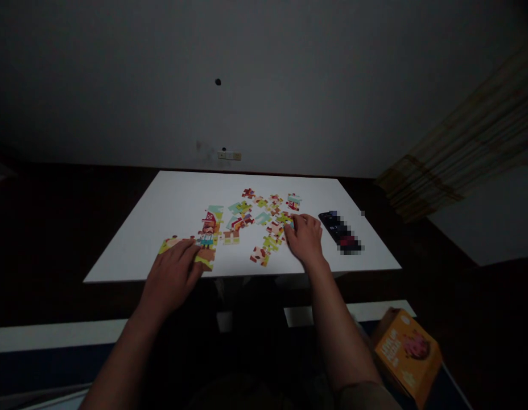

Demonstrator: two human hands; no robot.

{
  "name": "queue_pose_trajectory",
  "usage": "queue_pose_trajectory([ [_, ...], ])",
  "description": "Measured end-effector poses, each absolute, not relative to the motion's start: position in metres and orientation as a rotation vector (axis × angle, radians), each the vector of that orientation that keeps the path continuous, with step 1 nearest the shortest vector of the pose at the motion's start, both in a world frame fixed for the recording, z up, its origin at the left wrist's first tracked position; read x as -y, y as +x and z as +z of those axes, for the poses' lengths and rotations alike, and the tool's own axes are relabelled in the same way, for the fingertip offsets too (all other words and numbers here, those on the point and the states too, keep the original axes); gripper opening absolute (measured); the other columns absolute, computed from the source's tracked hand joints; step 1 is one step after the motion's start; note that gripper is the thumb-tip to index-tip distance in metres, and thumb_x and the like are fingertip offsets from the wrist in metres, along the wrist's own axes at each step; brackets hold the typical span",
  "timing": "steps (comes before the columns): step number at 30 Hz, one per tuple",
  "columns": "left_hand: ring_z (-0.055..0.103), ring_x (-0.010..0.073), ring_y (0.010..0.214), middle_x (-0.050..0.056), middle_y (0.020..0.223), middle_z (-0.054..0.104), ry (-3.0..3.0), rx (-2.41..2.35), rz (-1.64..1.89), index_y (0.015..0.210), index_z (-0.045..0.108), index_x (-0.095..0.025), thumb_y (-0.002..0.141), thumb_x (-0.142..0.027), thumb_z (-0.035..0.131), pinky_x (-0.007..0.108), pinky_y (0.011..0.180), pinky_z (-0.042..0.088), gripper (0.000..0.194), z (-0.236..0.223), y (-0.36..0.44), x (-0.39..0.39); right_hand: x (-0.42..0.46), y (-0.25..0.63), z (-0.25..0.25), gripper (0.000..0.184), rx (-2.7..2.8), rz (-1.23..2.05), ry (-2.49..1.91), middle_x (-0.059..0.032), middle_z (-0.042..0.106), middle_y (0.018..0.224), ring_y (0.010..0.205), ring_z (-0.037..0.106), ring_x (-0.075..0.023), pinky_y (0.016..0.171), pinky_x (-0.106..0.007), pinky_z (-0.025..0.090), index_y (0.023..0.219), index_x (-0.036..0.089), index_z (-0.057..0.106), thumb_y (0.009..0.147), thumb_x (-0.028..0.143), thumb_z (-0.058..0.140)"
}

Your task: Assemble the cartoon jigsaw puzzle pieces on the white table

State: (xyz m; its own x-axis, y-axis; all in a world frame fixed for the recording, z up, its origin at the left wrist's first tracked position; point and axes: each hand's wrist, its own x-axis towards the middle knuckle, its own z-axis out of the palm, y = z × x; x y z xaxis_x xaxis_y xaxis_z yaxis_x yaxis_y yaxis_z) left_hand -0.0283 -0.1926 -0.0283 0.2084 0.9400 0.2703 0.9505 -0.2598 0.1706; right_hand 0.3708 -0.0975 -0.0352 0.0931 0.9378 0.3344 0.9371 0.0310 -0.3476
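On the left of the white table (131, 228), my left hand (172, 273) lies with its fingers stretched over a joined section of a jigsaw puzzle (208, 256). That section shows a red barn and a figure in blue, and my fingers hide part of it. A pale brown puzzle piece (230, 237) lies just right of it. My right hand (305, 239) rests at the right side of the loose puzzle pieces (273, 229), thumb and fingers apart. Its fingertips touch or nearly touch pieces there; the contact is partly hidden. A cow-patterned piece (259, 255) lies nearer the front edge.
A dark phone (339, 232), partly pixelated, lies right of my right hand. An orange puzzle box (407, 356) stands below the table at the lower right. Behind the table is a grey wall with sockets (229, 155); a curtain (443, 148) hangs at right.
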Motion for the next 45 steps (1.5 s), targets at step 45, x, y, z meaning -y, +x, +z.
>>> queue_pose_trajectory([
  [45, 0.062, 0.0391, 0.149, 0.012, 0.156, 0.071, -2.498, 1.945, -1.108, 0.147, 0.067, -0.025, 0.109, -0.052, 0.052, 0.065, 0.13, 0.048, 0.049, -0.011, 0.012, 0.175, 0.133, 0.304, -0.004, 0.044, 2.379, 0.068, -1.299, -0.0045, 0.084, 0.105, 0.101, 0.075, -0.024, 0.094, -0.039, 0.048, 0.153, 0.034, 0.075, 0.113, 0.023, 0.06],
])
